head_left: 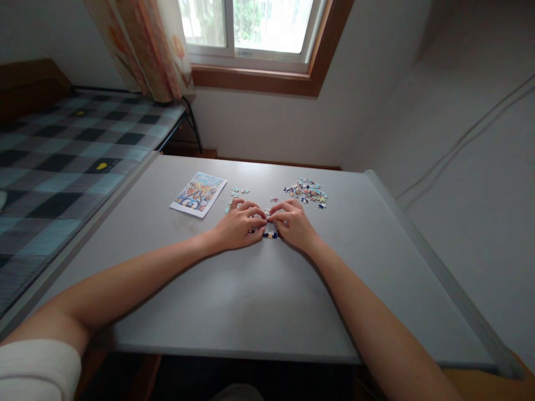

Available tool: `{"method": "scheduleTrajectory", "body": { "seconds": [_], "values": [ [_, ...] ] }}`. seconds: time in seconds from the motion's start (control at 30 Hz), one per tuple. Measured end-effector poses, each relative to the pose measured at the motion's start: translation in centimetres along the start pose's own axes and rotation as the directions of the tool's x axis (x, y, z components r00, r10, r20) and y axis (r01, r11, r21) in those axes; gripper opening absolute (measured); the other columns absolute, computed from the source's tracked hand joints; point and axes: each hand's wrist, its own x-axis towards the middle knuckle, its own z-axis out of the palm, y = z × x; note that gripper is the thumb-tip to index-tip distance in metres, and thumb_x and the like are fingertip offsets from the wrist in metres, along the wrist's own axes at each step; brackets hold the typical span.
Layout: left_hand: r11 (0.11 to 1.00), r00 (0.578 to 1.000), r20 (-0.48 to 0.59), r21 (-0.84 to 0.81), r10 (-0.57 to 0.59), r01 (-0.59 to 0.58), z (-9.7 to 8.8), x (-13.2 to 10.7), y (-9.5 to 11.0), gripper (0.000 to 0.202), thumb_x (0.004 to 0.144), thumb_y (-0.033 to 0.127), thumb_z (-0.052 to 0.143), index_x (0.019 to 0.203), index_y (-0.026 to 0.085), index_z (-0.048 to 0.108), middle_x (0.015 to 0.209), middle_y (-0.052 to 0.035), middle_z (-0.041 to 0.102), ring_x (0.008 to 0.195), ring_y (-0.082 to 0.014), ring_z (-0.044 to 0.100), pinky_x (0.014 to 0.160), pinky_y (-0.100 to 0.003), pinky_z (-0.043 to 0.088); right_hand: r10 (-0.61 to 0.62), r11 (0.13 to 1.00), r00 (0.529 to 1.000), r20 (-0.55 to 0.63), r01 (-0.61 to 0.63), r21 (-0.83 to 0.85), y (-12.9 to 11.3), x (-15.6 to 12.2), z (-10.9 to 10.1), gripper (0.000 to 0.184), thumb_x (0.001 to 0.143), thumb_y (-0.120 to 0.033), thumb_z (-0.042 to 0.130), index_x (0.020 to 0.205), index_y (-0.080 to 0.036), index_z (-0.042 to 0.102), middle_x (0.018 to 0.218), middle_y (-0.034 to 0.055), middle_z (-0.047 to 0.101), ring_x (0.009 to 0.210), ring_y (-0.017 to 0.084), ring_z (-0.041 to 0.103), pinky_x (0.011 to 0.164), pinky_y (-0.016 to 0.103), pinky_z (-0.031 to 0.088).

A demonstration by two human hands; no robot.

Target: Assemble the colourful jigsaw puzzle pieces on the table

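Near the middle of the table, my left hand [242, 227] and my right hand [293, 224] come together over a partly joined jigsaw puzzle [271, 235]. The fingers of both hands are bent and closed, and their tips nearly meet at a small dark puzzle piece. Much of the joined part lies hidden under the fingers; a dark blue, white and yellowish strip shows between the hands. Beyond the right hand is a pile of loose puzzle pieces [308, 190]. Several pale blue pieces [235, 192] lie just beyond the left hand, and a reddish piece [273, 199] sits between the two groups.
A colourful picture sheet [199, 194] lies flat at the left of the grey table [234, 301]. Left of the table stands a bed with a checked cover [96, 131]. A window [267, 28] with a patterned curtain [142, 50] is ahead; a white wall [460, 111] rises at right.
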Motion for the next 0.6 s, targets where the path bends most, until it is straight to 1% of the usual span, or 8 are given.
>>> {"method": "scheduleTrajectory", "body": {
  "seconds": [0.07,0.13,0.2,0.23,0.33,0.43,0.53,0.6],
  "values": [
    [1.0,1.0,0.004,0.002,-0.008,0.008,0.0,0.0,0.1,0.02,0.087,0.03,0.053,0.094,0.026,0.071,0.104,-0.0021,0.069,0.106,-0.0219,0.056,0.1,-0.044,0.024,-0.011,1.0,1.0,0.017,0.012,-0.014,0.0,0.0,0.0,0.025,0.082,-0.013,0.057,0.076,-0.028,0.076,0.098,0.0023,0.07,0.103,0.024,0.048,0.093,0.045,0.038],
    [1.0,1.0,0.005,0.005,-0.009,0.009,-0.1,0.0,0.1,0.02,0.087,0.03,0.053,0.095,0.026,0.071,0.104,-0.0022,0.069,0.107,-0.0222,0.055,0.099,-0.044,0.024,-0.005,1.0,1.0,0.006,0.005,-0.015,0.2,0.0,-0.1,0.026,0.081,-0.012,0.056,0.075,-0.028,0.076,0.1,0.0022,0.069,0.104,0.024,0.048,0.094,0.045,0.038],
    [1.0,1.0,-0.007,0.009,-0.011,0.011,-0.2,-0.1,0.2,0.019,0.087,0.03,0.053,0.096,0.026,0.07,0.105,-0.002,0.069,0.107,-0.0222,0.055,0.099,-0.044,0.025,0.028,1.0,0.998,-0.059,-0.028,0.0,0.5,0.1,-0.2,0.03,0.079,-0.008,0.053,0.076,-0.027,0.075,0.098,0.003,0.068,0.101,0.023,0.05,0.094,0.043,0.039],
    [1.0,1.0,-0.02,0.01,-0.014,0.015,-0.3,-0.1,0.2,0.02,0.088,0.03,0.053,0.097,0.026,0.07,0.105,-0.002,0.069,0.106,-0.022,0.055,0.099,-0.043,0.026,0.06,0.998,0.992,-0.116,-0.059,0.011,0.8,0.2,-0.4,0.032,0.078,-0.006,0.05,0.077,-0.026,0.075,0.095,0.0039,0.068,0.098,0.022,0.052,0.093,0.042,0.04],
    [0.999,0.997,-0.07,0.008,-0.032,0.033,-0.4,-0.1,0.2,0.02,0.088,0.027,0.052,0.1,0.024,0.068,0.105,-0.0025,0.069,0.103,-0.0207,0.056,0.097,-0.041,0.028,0.146,0.989,0.96,-0.237,-0.141,0.037,1.9,0.3,-0.8,0.031,0.079,-0.007,0.048,0.077,-0.023,0.075,0.086,0.0061,0.066,0.091,0.022,0.056,0.089,0.04,0.042],
    [0.998,0.992,-0.114,0.01,-0.059,0.06,-0.4,-0.1,0.0,0.02,0.087,0.022,0.051,0.098,0.022,0.067,0.104,-0.0024,0.069,0.1,-0.0196,0.056,0.095,-0.04,0.03,0.198,0.98,0.953,-0.231,-0.186,0.071,2.7,0.1,-1.0,0.028,0.078,-0.008,0.047,0.076,-0.02,0.073,0.081,0.0061,0.064,0.084,0.02,0.058,0.084,0.036,0.044],
    [0.995,0.987,-0.133,0.03,-0.086,0.091,-0.3,0.0,-0.1,0.019,0.086,0.018,0.051,0.093,0.022,0.068,0.1,-0.0022,0.069,0.097,-0.0189,0.056,0.094,-0.039,0.031,0.23,0.972,0.957,-0.175,-0.216,0.091,3.0,0.0,-0.7,0.028,0.078,-0.008,0.046,0.079,-0.019,0.073,0.081,0.005,0.063,0.078,0.017,0.058,0.076,0.031,0.046],
    [0.993,0.987,-0.132,0.052,-0.094,0.101,-0.3,0.0,-0.1,0.019,0.085,0.018,0.051,0.092,0.022,0.069,0.096,-0.0025,0.069,0.093,-0.0184,0.057,0.091,-0.038,0.033,0.226,0.973,0.963,-0.146,-0.216,0.082,3.0,0.0,-0.5,0.028,0.078,-0.009,0.046,0.08,-0.019,0.073,0.081,0.0045,0.063,0.077,0.017,0.058,0.074,0.03,0.045]
  ]
}}
